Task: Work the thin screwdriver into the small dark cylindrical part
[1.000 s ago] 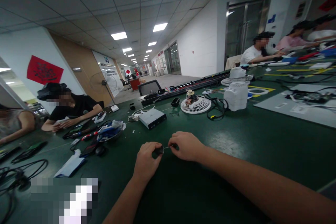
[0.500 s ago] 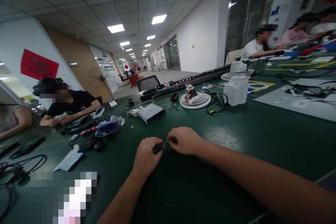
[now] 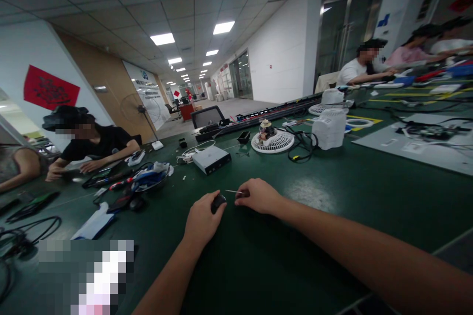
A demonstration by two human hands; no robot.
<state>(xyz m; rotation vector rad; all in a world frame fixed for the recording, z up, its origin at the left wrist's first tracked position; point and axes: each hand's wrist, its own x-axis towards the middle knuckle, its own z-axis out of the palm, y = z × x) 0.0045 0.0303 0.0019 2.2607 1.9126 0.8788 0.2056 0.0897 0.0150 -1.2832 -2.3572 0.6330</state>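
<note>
Between the thumb and fingers of my left hand [image 3: 202, 217] is a small dark object [image 3: 219, 203] with a shiny edge; its exact kind does not show. My right hand [image 3: 260, 197] pinches a thin metal rod [image 3: 232, 191], like a slim screwdriver shaft. The rod points left, just above and right of the dark object, with a small gap between them. Its rear end is hidden inside my right fingers. Both hands are low over the green table [image 3: 258, 261].
Beyond my hands lie a silver disc drive [image 3: 212, 157], a white fan part [image 3: 273, 141] with exposed motor, a small black box [image 3: 244, 137] and a white housing [image 3: 328, 129]. Cables and tools [image 3: 148, 177] clutter the left, near a person in black [image 3: 107, 140]. Other people sit at far right.
The rod's tip has come away from the dark object and now tilts slightly upward to the left. The dark object has turned in my left hand. The view has shifted a little.
</note>
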